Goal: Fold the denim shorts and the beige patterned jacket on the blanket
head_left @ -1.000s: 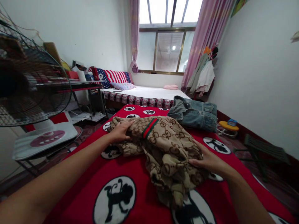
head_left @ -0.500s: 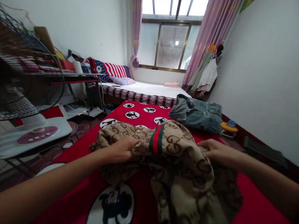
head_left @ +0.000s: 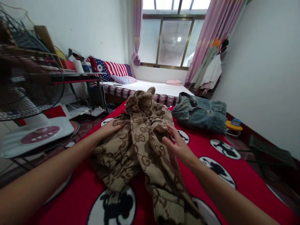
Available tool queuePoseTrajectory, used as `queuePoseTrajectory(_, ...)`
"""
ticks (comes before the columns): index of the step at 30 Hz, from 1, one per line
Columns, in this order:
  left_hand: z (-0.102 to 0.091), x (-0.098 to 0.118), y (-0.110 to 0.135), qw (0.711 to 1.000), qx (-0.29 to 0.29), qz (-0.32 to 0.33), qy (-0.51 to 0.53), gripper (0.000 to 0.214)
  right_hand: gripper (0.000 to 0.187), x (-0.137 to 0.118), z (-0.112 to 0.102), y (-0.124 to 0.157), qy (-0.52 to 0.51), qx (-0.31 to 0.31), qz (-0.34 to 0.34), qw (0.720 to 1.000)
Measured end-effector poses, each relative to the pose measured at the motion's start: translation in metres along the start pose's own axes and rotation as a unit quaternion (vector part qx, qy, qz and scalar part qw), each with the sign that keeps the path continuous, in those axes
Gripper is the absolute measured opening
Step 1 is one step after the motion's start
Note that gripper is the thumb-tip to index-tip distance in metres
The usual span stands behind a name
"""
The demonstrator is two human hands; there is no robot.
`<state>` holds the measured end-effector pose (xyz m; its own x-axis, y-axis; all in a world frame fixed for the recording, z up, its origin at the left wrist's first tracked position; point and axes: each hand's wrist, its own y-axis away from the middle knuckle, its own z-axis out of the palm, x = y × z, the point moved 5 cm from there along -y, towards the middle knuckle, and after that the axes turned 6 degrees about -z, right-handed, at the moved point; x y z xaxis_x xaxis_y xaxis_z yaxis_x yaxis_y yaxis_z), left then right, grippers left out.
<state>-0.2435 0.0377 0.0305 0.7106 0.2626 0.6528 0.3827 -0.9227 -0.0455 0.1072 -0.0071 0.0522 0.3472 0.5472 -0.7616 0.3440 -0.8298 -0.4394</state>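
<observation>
- Our left hand (head_left: 110, 127) grips the tan patterned garment (head_left: 140, 140), bunched up on the red blanket (head_left: 211, 162).
- Our right hand (head_left: 178, 145), fingers spread open, touches its folds.
- Denim jacket (head_left: 201, 114) lies beyond.

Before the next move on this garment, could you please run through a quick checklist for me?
1. Left hand on the garment: ok, it rests on the left side.
2. Right hand gripping: not ok, fingers open beside the cloth.
3. Garment flat: not ok, bunched, with a peak standing up at the far end.
4. Denim jacket apart from the garment: ok, it lies off to the right.
5. Blanket bare on the right: ok.
6. Garment's near end fully on the blanket: cannot tell, it runs out of view.
</observation>
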Motion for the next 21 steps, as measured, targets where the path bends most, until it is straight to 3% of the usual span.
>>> queuePoseTrajectory(2,0.005,-0.005,0.007,0.997,-0.023,0.016,-0.065,0.083,0.094,0.001,0.030,0.027,0.093,-0.078,-0.001,0.993)
queuePoseTrajectory(4,0.005,0.000,0.018,0.992,-0.028,0.021,-0.117,0.084,0.099,-0.004,0.048,0.041,0.197,-0.114,-0.016,0.974)
queuePoseTrajectory(6,0.001,0.015,0.033,0.983,0.013,0.042,-0.181,0.072,0.091,-0.008,0.057,0.043,0.275,-0.122,-0.027,0.953)
queuePoseTrajectory(8,-0.005,0.042,0.053,0.963,0.094,0.112,-0.226,0.055,0.082,-0.009,0.056,0.039,0.306,-0.116,-0.024,0.945)
queuePoseTrajectory(10,-0.003,0.071,0.076,0.943,0.136,0.206,-0.224,0.045,0.077,-0.006,0.050,0.034,0.281,-0.103,-0.020,0.954)
queuePoseTrajectory(12,0.010,0.093,0.092,0.944,0.092,0.251,-0.193,0.053,0.071,-0.003,0.039,0.031,0.217,-0.077,-0.016,0.973)
queuePoseTrajectory(14,0.030,0.107,0.101,0.954,0.028,0.242,-0.173,0.066,0.063,0.000,0.030,0.031,0.146,-0.044,-0.012,0.988)
queuePoseTrajectory(16,0.050,0.118,0.103,0.965,0.000,0.217,-0.150,0.071,0.055,0.001,0.026,0.033,0.095,-0.016,-0.009,0.995)
queuePoseTrajectory(19,0.069,0.129,0.097,0.980,-0.030,0.185,-0.066,0.053,0.042,-0.001,0.023,0.036,0.026,0.006,-0.006,1.000)
queuePoseTrajectory(21,0.068,0.131,0.087,0.982,-0.078,0.169,0.022,0.041,0.030,0.002,0.010,0.037,-0.030,0.027,0.019,0.999)
